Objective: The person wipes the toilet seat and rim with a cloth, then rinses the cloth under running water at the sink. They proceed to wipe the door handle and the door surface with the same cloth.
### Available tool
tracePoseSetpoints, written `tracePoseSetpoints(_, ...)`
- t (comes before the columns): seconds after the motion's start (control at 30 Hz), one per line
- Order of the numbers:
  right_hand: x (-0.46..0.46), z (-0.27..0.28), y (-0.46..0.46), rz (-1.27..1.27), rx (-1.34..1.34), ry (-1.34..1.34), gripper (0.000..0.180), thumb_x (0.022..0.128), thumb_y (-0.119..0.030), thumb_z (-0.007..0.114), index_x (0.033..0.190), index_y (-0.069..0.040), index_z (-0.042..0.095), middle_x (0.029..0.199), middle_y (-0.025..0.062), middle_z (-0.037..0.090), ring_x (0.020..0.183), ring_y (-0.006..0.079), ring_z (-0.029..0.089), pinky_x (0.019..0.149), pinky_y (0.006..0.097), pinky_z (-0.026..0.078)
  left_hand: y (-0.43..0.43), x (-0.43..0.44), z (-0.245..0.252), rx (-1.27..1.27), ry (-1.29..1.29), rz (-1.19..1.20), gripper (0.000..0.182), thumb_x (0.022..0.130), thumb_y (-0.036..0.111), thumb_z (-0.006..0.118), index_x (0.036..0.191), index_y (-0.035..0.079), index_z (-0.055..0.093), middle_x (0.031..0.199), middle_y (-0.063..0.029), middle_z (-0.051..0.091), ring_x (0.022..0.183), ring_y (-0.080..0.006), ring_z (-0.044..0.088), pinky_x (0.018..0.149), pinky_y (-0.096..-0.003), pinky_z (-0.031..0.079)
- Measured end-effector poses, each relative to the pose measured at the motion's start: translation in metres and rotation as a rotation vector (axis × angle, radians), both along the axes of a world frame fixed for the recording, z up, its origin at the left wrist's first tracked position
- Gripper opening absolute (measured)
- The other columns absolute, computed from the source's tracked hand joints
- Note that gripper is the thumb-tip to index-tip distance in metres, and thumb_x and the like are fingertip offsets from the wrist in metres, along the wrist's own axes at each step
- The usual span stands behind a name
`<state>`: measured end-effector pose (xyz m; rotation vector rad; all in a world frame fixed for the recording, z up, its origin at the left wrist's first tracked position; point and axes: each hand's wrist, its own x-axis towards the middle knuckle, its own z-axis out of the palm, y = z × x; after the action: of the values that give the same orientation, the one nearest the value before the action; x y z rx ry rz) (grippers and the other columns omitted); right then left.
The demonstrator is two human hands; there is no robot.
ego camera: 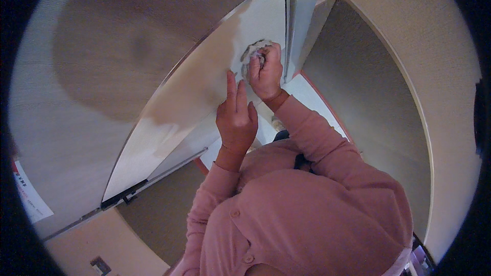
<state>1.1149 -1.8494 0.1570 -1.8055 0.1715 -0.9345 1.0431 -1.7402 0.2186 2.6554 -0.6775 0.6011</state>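
My right hand [266,71] pinches a crumpled, patchy pale-and-dark cloth-like piece [253,50] against a smooth pale panel [203,73]. Its exact material is hard to make out, and my fingers hide part of it. To the left and slightly lower, my left hand [237,120] holds nothing. Two of its fingers point up along the panel, spread apart, with the fingertips close to the piece; whether they touch the panel cannot be told. Both wrists come out of pink sleeves.
A textured wood-grain surface [99,134] adjoins the panel at left, bearing a paper sheet [32,193] with writing. A grey metal frame post [301,19] stands right of the panel. Beige walls [425,53] and dark carpet-like areas [364,73] flank me. A wall switch plate [100,265] shows at lower left.
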Motion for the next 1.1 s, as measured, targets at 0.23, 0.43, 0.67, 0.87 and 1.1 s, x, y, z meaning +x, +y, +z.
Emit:
tracePoseSetpoints(0.23, 0.034, -0.004, -0.02, -0.323, 0.083, 0.14, 0.027, 0.083, -0.001, 0.047, 0.109, 0.004, 0.042, 0.101, 0.0252, 0.048, 0.094, 0.0412, 0.05, 0.084, 0.0434, 0.041, 0.014, -0.006, 0.002, -0.012, 0.029, 0.053, 0.05, 0.067, 0.002, 0.062, 0.117, -0.005, 0.055, 0.138, -0.0236, 0.042, 0.073, -0.0274, 0.062, 0.062, -0.0337, 0.049)
tracePoseSetpoints(0.43, 0.018, -0.001, -0.009, -0.216, 0.006, 0.081, 0.028, 0.08, 0.0, 0.048, 0.107, 0.004, 0.043, 0.103, 0.0243, 0.045, 0.098, 0.0411, 0.045, 0.086, 0.0421, 0.039, 0.011, -0.008, 0.002, -0.046, 0.029, 0.029, 0.052, 0.068, 0.002, 0.062, 0.119, -0.005, 0.052, 0.14, -0.0241, 0.039, 0.082, -0.0301, 0.062, 0.067, -0.0353, 0.05)
tracePoseSetpoints(0.67, 0.022, 0.029, -0.028, -0.123, -0.164, -0.077, 0.029, 0.074, 0.003, 0.052, 0.103, 0.001, 0.046, 0.1, 0.0223, 0.044, 0.095, 0.0415, 0.046, 0.081, 0.0425, 0.041, 0.005, -0.008, 0.004, -0.037, 0.132, 0.017, 0.052, 0.072, 0.004, 0.062, 0.122, -0.003, 0.051, 0.142, -0.0236, 0.036, 0.103, -0.0346, 0.06, 0.077, -0.0369, 0.051)
tracePoseSetpoints(0.87, 0.036, 0.005, -0.032, -0.215, -0.157, 0.013, 0.037, 0.072, 0.0, 0.054, 0.108, 0.002, 0.047, 0.112, 0.0262, 0.043, 0.1, 0.046, 0.048, 0.084, 0.049, 0.042, 0.005, -0.006, 0.003, -0.082, 0.116, 0.013, 0.051, 0.071, 0.003, 0.062, 0.12, -0.003, 0.052, 0.143, -0.0233, 0.036, 0.107, -0.0343, 0.059, 0.076, -0.0361, 0.052)
tracePoseSetpoints(1.1, 0.029, -0.043, -0.026, -0.155, -0.025, 0.197, 0.049, 0.071, -0.002, 0.053, 0.117, 0.008, 0.037, 0.111, 0.027, 0.04, 0.105, 0.0433, 0.042, 0.095, 0.0458, 0.033, 0.005, -0.002, -0.002, -0.126, 0.084, 0.012, 0.051, 0.066, 0.0, 0.063, 0.114, -0.01, 0.054, 0.138, -0.0277, 0.039, 0.086, -0.0333, 0.064, 0.068, -0.035, 0.052)
